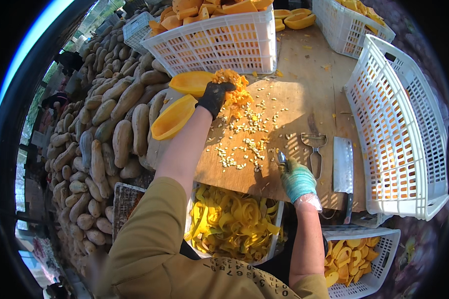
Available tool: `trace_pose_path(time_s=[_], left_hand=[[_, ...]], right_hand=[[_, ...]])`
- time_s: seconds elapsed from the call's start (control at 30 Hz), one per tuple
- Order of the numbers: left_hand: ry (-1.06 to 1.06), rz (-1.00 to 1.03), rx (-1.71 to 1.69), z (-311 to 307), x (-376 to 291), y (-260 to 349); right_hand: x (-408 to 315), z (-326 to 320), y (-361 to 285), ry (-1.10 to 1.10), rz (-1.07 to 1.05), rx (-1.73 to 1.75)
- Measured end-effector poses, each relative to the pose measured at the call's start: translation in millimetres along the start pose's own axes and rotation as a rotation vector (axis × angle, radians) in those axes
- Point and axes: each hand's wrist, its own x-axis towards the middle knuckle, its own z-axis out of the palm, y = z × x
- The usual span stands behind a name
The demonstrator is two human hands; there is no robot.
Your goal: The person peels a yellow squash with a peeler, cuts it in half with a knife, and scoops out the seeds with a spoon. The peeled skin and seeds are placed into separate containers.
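Observation:
My left hand [214,98], in a black glove, grips a clump of stringy orange squash pulp [237,91] with seeds in it, over the wooden tabletop [243,179]. Two hollowed, peeled squash halves lie beside that hand: the upper half [189,83] just behind it, the lower half [174,119] to its left. Loose pale seeds [252,147] are scattered to the right and nearer to me. In a teal-and-green knitted glove, my right hand [298,180] holds a small shiny metal tool [281,157], possibly a spoon; its handle is hidden in the fist.
A wide peeler [314,151] and a cleaver [343,164] lie right of my right hand. White plastic crates [213,45] of cut squash and an upright crate [391,130] border the table. Peel strips [232,224] fill a crate below its front edge. Whole squashes [125,138] are heaped left.

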Motion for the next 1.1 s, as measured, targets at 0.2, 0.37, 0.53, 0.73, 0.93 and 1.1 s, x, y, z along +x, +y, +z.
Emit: trace_pose_path(time_s=[0.2, 0.37, 0.53, 0.73, 0.93, 1.1], left_hand=[[0.050, -0.082, 0.443, -1.1, -3.2, 14.5], [-0.058, -0.070, -0.012, 4.5, -14.5, 29.0], [-0.041, -0.053, 0.280, 6.2, -22.0, 39.9], [-0.082, -0.055, -0.188, 1.0, -21.3, 39.9], [-0.059, 0.180, -0.085, -0.3, -28.8, 39.4], [-0.145, 0.024, -0.411, -9.4, -21.4, 44.2]], right_hand=[[0.1, 1.8, 1.3, 0.000, -0.021, 0.029], [0.7, 1.7, -0.4, -0.019, -0.002, 0.019], [2.1, 1.7, 0.1, -0.020, 0.009, 0.022], [6.0, 12.7, 8.2, 0.123, -0.045, -0.022], [12.4, 18.1, 5.4, 0.403, -0.206, 0.155], [11.6, 12.6, 3.0, 0.182, -0.007, -0.025]])
